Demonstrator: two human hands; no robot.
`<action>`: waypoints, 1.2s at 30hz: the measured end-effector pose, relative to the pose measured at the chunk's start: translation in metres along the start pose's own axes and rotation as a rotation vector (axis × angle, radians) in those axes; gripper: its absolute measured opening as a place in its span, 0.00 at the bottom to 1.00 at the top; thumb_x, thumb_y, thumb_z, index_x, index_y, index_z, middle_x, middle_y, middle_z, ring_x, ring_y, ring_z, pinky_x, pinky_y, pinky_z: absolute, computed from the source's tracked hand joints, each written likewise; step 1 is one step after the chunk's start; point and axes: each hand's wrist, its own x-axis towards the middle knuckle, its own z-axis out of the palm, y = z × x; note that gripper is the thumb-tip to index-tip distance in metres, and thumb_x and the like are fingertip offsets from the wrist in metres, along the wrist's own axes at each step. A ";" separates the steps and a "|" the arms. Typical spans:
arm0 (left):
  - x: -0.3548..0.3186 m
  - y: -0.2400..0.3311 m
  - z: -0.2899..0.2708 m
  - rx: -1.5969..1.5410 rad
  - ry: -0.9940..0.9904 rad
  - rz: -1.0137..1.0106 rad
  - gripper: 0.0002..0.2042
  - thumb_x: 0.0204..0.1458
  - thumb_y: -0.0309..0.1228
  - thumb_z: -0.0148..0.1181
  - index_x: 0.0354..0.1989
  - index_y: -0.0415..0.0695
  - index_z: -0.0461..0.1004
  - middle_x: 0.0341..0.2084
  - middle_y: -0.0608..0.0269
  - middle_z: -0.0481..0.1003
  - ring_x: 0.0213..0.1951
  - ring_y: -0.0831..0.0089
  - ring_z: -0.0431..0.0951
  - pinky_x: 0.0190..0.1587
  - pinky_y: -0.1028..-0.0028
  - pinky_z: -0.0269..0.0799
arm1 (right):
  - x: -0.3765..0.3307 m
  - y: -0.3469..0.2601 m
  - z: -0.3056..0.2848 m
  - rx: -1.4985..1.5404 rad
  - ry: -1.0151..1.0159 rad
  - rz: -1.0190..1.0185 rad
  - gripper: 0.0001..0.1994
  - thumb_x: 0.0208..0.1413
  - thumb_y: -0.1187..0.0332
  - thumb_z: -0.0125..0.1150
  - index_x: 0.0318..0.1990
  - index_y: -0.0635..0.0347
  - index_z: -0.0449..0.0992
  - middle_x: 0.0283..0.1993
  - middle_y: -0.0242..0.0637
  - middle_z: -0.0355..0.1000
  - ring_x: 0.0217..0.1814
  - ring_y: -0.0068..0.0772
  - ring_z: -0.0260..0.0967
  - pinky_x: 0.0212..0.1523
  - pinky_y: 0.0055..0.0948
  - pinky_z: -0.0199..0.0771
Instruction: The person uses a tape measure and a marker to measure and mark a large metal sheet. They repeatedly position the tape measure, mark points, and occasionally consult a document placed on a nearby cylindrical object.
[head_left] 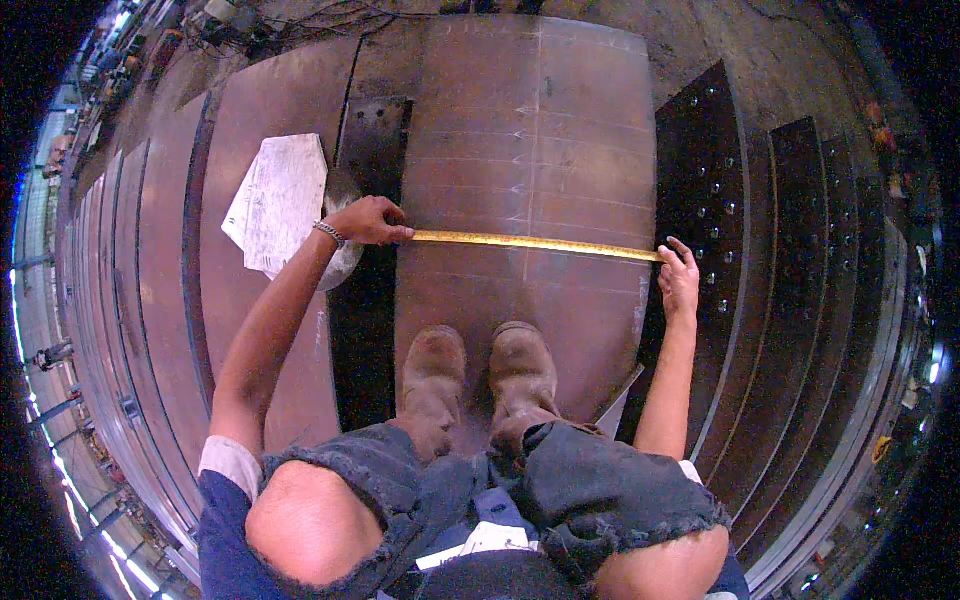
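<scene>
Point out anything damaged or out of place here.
The dark trousers look damaged: frayed at both knees, with bare skin showing. White sheets beside the left hand lie askew to the edges of the steel plate beneath.

No text is readable on the yellow tape measure (530,242), metal plate (590,165) or white sheet (280,200).
</scene>
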 end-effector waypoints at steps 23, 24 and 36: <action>0.010 0.014 -0.008 -0.020 -0.141 -0.152 0.31 0.46 0.60 0.63 0.28 0.37 0.79 0.23 0.55 0.80 0.29 0.64 0.81 0.35 0.64 0.75 | 0.002 0.020 0.008 -0.167 0.296 -0.128 0.18 0.52 0.74 0.64 0.51 0.59 0.68 0.27 0.26 0.68 0.14 0.11 0.51 0.12 0.17 0.46; 0.012 0.004 -0.006 -0.028 -0.073 -0.112 0.33 0.45 0.61 0.64 0.29 0.34 0.79 0.24 0.53 0.80 0.31 0.62 0.81 0.37 0.64 0.75 | 0.003 0.021 0.013 -0.169 0.295 -0.133 0.18 0.52 0.74 0.64 0.51 0.59 0.68 0.27 0.26 0.68 0.14 0.11 0.51 0.12 0.17 0.46; 0.011 0.001 -0.003 0.064 -0.093 -0.277 0.43 0.39 0.68 0.62 0.46 0.34 0.74 0.43 0.44 0.75 0.48 0.53 0.75 0.52 0.60 0.71 | 0.015 0.031 0.008 -0.245 0.346 -0.107 0.17 0.51 0.74 0.63 0.50 0.61 0.70 0.25 0.27 0.67 0.14 0.12 0.52 0.12 0.17 0.47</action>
